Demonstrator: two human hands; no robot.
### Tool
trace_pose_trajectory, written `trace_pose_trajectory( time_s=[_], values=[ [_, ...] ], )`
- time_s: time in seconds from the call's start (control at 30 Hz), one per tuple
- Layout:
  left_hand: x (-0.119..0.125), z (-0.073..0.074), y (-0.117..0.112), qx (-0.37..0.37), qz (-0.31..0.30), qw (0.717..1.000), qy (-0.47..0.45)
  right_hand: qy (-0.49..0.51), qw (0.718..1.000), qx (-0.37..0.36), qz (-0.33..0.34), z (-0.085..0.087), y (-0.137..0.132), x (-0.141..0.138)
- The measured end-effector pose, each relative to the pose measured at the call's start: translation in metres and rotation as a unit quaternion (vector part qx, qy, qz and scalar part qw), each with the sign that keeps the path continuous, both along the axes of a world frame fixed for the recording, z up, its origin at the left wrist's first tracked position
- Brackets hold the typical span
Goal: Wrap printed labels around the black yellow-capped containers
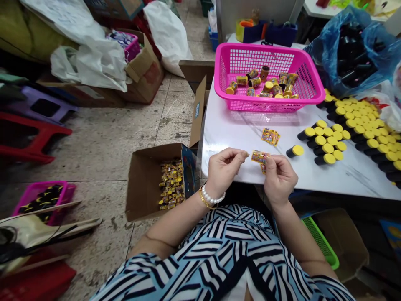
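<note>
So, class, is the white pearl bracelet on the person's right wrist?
No, the white pearl bracelet sits on the left wrist beside a thin gold bangle, while the right wrist looks bare.

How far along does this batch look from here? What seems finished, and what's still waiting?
Seemingly done: the cardboard box on the floor holds a heap of small wrapped yellow packets. In hand: the left hand and right hand pinch a printed packet. Seemingly waiting: black yellow-capped tubes lie in rows on the table, and gold canisters sit in the pink basket.
</note>
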State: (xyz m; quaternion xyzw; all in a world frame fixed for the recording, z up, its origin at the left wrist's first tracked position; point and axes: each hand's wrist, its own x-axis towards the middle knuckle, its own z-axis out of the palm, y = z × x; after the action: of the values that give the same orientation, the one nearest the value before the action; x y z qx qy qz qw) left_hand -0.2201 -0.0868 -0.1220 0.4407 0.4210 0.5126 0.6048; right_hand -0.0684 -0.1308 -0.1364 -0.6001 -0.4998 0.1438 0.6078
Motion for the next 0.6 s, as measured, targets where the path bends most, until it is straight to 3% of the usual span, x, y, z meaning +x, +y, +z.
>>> trace_pose_trajectory(
  time_s=[0.27, 0.43, 0.6],
  values=[
    [0.0, -0.002, 0.011, -0.127, -0.109, 0.985, -0.042, -0.112, 0.992, 0.048, 0.024, 0.004, -0.004, 0.003],
    [-0.001, 0.0, 0.016, -0.138, -0.153, 0.977, -0.043, -0.122, 0.991, 0.027, 0.046, 0.003, -0.006, 0.002],
    [0.0, 0.0, 0.012, -0.121, -0.115, 0.986, -0.015, -0.153, 0.988, 0.002, 0.024, 0.0, -0.004, 0.001]
  ],
)
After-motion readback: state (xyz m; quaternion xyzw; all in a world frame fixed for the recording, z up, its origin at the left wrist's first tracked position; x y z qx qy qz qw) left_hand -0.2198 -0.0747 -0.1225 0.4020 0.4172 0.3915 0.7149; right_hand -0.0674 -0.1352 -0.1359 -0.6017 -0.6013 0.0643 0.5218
